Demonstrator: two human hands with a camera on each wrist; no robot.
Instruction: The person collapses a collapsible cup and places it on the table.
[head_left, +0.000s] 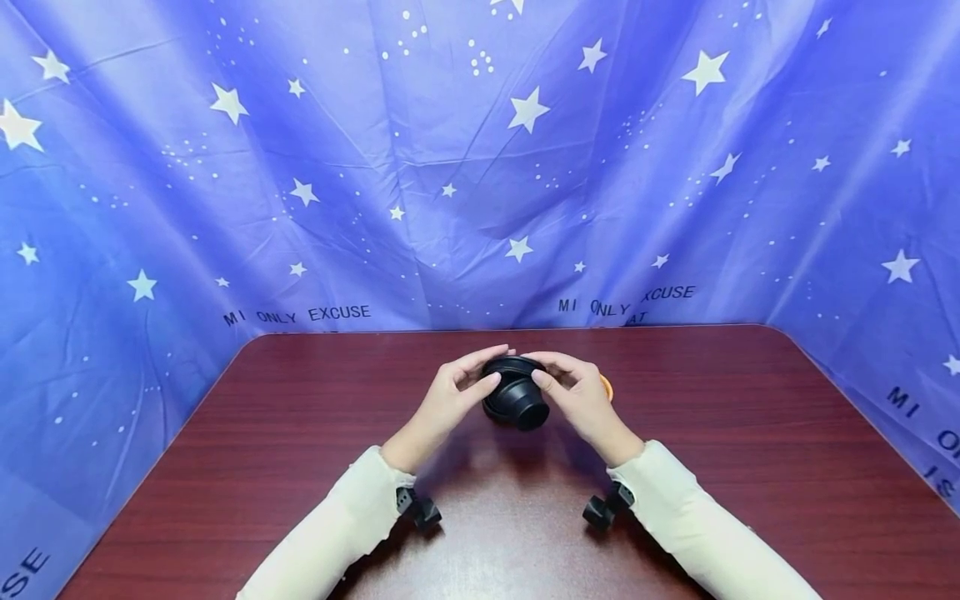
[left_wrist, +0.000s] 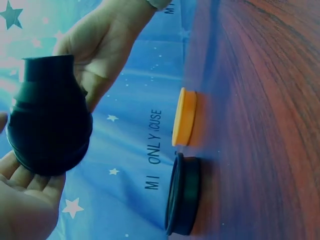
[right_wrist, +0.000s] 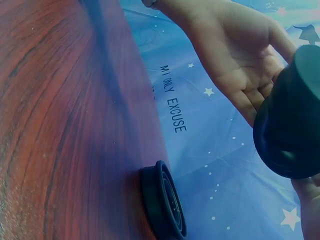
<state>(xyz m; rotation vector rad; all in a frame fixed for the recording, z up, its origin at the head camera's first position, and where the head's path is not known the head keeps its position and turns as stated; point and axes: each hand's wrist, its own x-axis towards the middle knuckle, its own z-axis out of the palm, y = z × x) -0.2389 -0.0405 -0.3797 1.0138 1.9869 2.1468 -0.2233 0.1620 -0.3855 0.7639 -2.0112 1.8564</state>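
Observation:
A black stepped cup (head_left: 525, 400), tapering to a narrow end that faces me, is held above the table between both hands. My left hand (head_left: 448, 396) grips its left side, thumb on the near face and fingers reaching round the far rim. On the other side my right hand (head_left: 587, 396) grips it in the same way. The left wrist view shows the cup (left_wrist: 50, 117) narrow end up, with left fingers (left_wrist: 37, 182) under its wide end. In the right wrist view the cup (right_wrist: 292, 120) is cut off by the frame edge.
A black round ring-like piece (left_wrist: 190, 197) stands on the dark red wooden table (head_left: 337, 392), and a smaller orange round piece (left_wrist: 186, 117) is near it. The orange piece (head_left: 607, 387) is mostly behind my right hand from above. A blue star-patterned cloth (head_left: 465, 208) hangs behind the table.

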